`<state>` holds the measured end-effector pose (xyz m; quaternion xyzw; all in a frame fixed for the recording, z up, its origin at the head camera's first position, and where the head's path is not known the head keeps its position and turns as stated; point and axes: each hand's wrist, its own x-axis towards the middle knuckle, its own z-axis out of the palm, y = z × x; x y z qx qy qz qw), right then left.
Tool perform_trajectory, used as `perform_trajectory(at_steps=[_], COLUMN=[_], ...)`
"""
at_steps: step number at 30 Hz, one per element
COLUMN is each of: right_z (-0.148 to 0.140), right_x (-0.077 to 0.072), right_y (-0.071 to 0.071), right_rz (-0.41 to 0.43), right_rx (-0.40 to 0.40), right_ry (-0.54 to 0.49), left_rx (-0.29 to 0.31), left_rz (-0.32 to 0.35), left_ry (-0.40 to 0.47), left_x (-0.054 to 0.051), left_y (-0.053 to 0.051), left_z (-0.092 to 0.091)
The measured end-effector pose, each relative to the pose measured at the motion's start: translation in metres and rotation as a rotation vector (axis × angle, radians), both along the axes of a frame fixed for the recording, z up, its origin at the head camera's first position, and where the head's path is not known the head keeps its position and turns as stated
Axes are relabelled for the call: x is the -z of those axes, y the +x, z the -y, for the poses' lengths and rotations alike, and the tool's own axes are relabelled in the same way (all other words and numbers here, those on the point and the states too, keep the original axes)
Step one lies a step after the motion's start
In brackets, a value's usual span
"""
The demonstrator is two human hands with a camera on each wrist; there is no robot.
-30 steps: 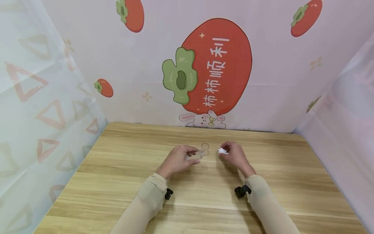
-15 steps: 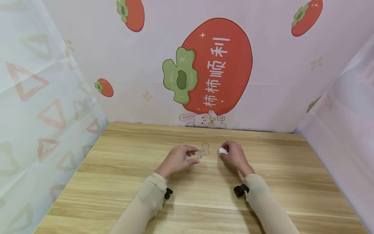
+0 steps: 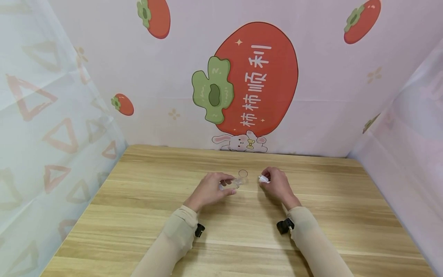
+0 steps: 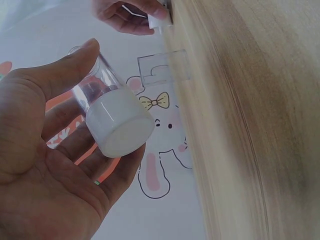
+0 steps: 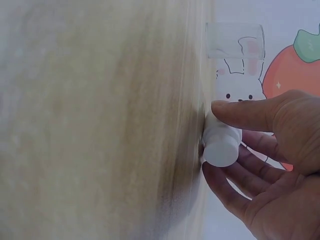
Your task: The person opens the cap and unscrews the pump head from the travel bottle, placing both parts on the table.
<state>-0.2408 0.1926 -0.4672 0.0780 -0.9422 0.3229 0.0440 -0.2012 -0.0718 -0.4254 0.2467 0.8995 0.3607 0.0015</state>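
In the head view my left hand (image 3: pixel 209 190) grips a small clear bottle (image 4: pixel 100 82) with a thick white base (image 4: pixel 122 125). The bottle lies tilted on its side, its open-looking neck toward the right. Thumb and fingers wrap it in the left wrist view. To the right, my right hand (image 3: pixel 279 186) pinches a white bottle top (image 5: pixel 222 142) with a small nozzle between thumb and fingers, just above the table. A gap separates the top from the bottle. Between and behind both hands a clear cylindrical cover (image 5: pixel 235 41) stands on the table.
The wooden table (image 3: pixel 242 238) ends at a printed cloth backdrop (image 3: pixel 322 127) close behind the hands. Cloth walls flank it on the left (image 3: pixel 45 154) and right (image 3: pixel 408 161). A dark wrist camera (image 3: pixel 285 226) sits on the right sleeve.
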Motion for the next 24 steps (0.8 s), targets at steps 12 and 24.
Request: perform_trajectory(at_steps=[12, 24], right_z=[-0.0017, -0.0028], right_x=[0.0022, 0.0001], right_y=[0.0007, 0.0013], right_rz=[0.020, 0.027], right_rx=[0.008, 0.023], right_ry=[-0.024, -0.032], left_rx=[-0.004, -0.016], left_rz=[0.003, 0.010], left_ry=[0.001, 0.009], left_x=[0.0010, 0.0013], left_y=[-0.0006, -0.0018], left_z=[0.0006, 0.0013])
